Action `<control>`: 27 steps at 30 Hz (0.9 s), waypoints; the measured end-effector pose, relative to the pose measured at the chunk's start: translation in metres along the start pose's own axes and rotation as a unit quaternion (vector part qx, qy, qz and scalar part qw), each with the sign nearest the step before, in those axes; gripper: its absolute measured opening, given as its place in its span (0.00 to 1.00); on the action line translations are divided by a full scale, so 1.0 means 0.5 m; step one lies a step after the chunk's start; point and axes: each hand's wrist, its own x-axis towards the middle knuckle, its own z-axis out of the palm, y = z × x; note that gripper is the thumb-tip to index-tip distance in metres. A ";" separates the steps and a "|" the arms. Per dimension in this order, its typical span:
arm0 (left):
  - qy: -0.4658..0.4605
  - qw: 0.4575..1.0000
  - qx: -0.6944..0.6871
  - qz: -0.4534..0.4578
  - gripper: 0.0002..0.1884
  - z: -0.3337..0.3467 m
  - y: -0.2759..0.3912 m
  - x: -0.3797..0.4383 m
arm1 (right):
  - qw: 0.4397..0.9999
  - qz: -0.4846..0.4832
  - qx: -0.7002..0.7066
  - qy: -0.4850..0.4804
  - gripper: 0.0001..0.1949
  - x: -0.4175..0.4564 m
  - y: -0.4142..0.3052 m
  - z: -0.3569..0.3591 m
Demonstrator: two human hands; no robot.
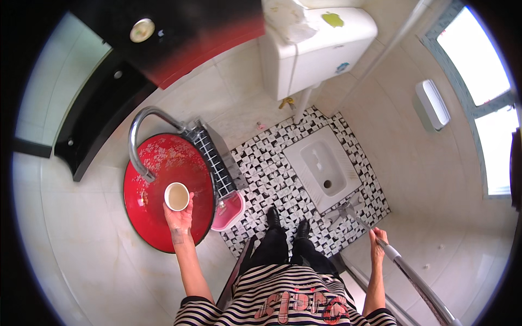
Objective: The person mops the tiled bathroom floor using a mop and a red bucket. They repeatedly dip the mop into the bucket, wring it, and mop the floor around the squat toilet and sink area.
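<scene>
My left hand (179,218) holds a white cup (178,197) with cloudy, pale liquid inside. The cup is over the glossy red washbasin (151,228), which has a flower pattern. A curved chrome faucet (133,136) arches over the basin, its spout close to the cup's upper left. On the other side, my right hand (378,241) grips the metal pole of a mop (416,279). The pole slopes down to a blurred grey mop head (346,211) on the tiled floor, beside the squat toilet pan (295,157).
A white cistern (285,77) hangs on the wall ahead, with a brass valve (286,103) below. Beside the basin is a pink bin (228,214). A red and black cabinet (204,49) juts out at upper left, near a black shelf (102,106). Black-and-white tiles (261,171) cover the floor.
</scene>
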 end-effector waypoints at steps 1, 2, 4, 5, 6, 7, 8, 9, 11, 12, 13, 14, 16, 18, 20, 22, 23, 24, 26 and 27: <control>-0.021 0.999 -0.027 0.011 0.24 0.030 -0.010 -0.014 | 1.000 -0.001 -0.017 -0.007 0.10 0.001 0.004 -0.004; -0.056 0.998 -0.027 0.023 0.24 0.067 -0.024 -0.022 | 1.000 0.005 -0.031 0.002 0.09 -0.003 0.008 -0.009; -0.059 0.997 0.021 0.053 0.25 0.126 -0.050 -0.030 | 0.997 -0.004 -0.073 0.002 0.08 -0.010 -0.016 -0.019; -0.061 0.995 0.045 0.067 0.25 0.152 -0.068 -0.030 | 0.995 -0.008 -0.095 0.003 0.08 -0.014 -0.023 -0.029; -0.069 0.992 0.077 0.070 0.25 0.175 -0.093 -0.026 | 0.995 0.000 -0.097 0.006 0.07 -0.021 -0.021 -0.042; -0.027 0.993 0.096 0.061 0.26 0.190 -0.117 -0.015 | 0.997 -0.010 -0.079 0.017 0.07 -0.027 -0.007 -0.049; -0.045 0.992 0.107 0.059 0.25 0.200 -0.143 0.003 | 0.998 -0.019 -0.061 0.028 0.07 -0.035 0.011 -0.058; -0.062 0.990 0.117 0.054 0.25 0.217 -0.170 0.021 | 0.998 -0.027 -0.044 0.039 0.07 -0.042 0.026 -0.067; -0.046 0.974 0.208 0.076 0.25 0.273 -0.226 0.031 | 0.998 -0.028 -0.011 0.056 0.07 -0.055 0.050 -0.086; -0.047 0.966 0.237 0.088 0.28 0.293 -0.256 0.049 | 0.997 -0.028 0.006 0.065 0.07 -0.061 0.058 -0.094; -0.047 0.958 0.264 0.100 0.30 0.320 -0.283 0.057 | 0.997 -0.002 0.023 0.073 0.07 -0.069 0.072 -0.101; -0.058 0.947 0.287 0.134 0.33 0.343 -0.309 0.059 | 0.996 0.023 0.040 0.081 0.08 -0.076 0.084 -0.107; -0.085 0.926 0.321 0.180 0.38 0.406 -0.352 0.054 | 0.990 0.067 0.075 0.096 0.09 -0.089 0.095 -0.121; -0.122 0.898 0.355 0.228 0.39 0.459 -0.353 0.039 | 0.982 0.099 0.119 0.104 0.10 -0.093 0.085 -0.130; -0.157 0.868 0.356 0.308 0.38 0.509 -0.348 0.020 | 0.973 0.128 0.149 0.120 0.11 -0.099 0.087 -0.141; -0.162 0.872 0.332 0.320 0.37 0.516 -0.306 0.009 | 0.972 0.134 0.147 0.126 0.11 -0.104 0.095 -0.143; -0.153 0.875 0.324 0.325 0.36 0.508 -0.274 -0.009 | 0.972 0.137 0.146 0.126 0.11 -0.105 0.097 -0.140; -0.141 0.880 0.306 0.334 0.35 0.494 -0.241 -0.026 | 0.971 0.138 0.151 0.126 0.11 -0.106 0.096 -0.138; -0.101 0.893 0.275 0.342 0.31 0.434 -0.171 -0.050 | 0.969 0.142 0.158 0.127 0.11 -0.103 0.089 -0.136; -0.072 0.899 0.264 0.343 0.29 0.392 -0.129 -0.060 | 0.970 0.138 0.154 0.125 0.11 -0.104 0.088 -0.134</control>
